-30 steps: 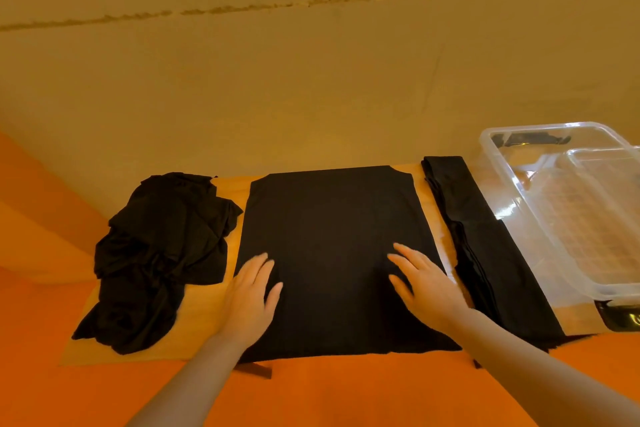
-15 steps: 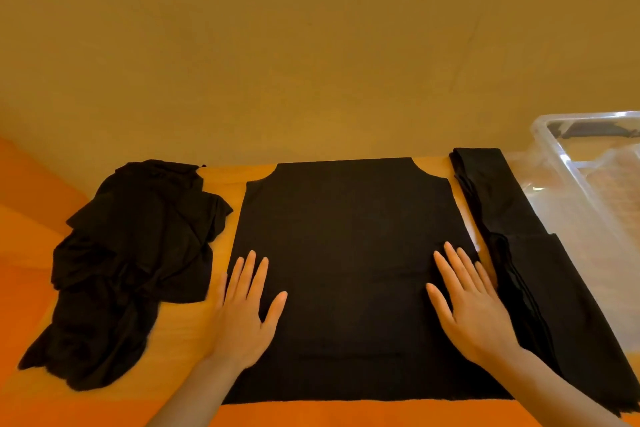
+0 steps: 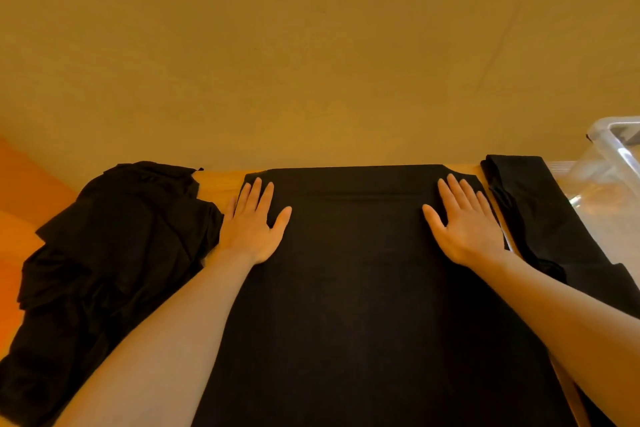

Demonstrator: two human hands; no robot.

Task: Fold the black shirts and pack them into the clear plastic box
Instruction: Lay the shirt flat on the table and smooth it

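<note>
Both hands lie flat, fingers straight, gripping nothing: the left hand (image 3: 254, 224) and right hand (image 3: 465, 224) press the spread shirt (image 3: 360, 305) at its far corners, likely smoothing it for folding. A crumpled pile (image 3: 110, 274) waits left; folded shirts (image 3: 550, 229) lie between it and the box (image 3: 609, 163).

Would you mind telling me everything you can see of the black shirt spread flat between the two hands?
The spread shirt is plain black, matte, soft-looking fabric, lying flat on the wooden board and running from its far edge toward the camera. A faint horizontal crease crosses it near the far edge, whose right corner looks cut at an angle. The left hand and right hand press flat on its far corners, fingers straight. A crumpled black pile lies to its left, folded black cloth to its right.
</note>
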